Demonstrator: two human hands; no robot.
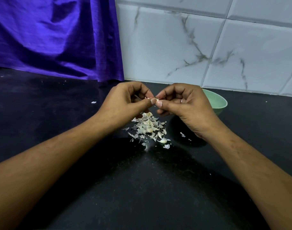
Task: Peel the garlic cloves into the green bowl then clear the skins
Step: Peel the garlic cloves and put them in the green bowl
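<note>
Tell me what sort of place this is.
Probably a home kitchen: a dark counter against marble-look wall tiles, with a green bowl and a pile of garlic skins on it.

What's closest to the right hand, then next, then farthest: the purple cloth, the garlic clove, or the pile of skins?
1. Garlic clove: pinched by the right hand.
2. Pile of skins: just below, on the counter.
3. Purple cloth: far back on the left.

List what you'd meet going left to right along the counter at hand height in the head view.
Stray skin flake → left hand → garlic clove → right hand → green bowl.
</note>
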